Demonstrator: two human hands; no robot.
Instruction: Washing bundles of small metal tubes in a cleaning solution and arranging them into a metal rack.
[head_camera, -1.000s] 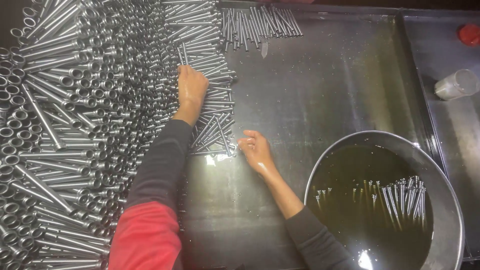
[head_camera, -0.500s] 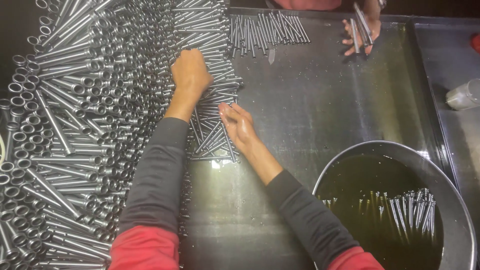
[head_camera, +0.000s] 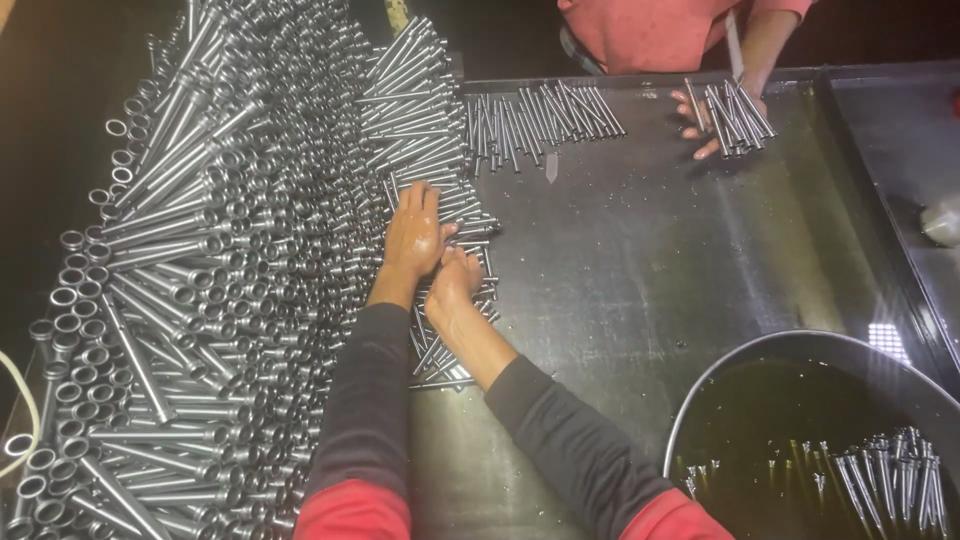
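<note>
A dark, wet metal table (head_camera: 650, 260) filled the space, light glinting off it. Beyond the table's far edge everything lay in darkness; a raised lip bounded its right side.

Factory workshop: heaped steel tubes (head_camera: 230, 300), oily metal bench (head_camera: 650, 260), basin (head_camera: 800, 440) soaking pins in oil.
</note>
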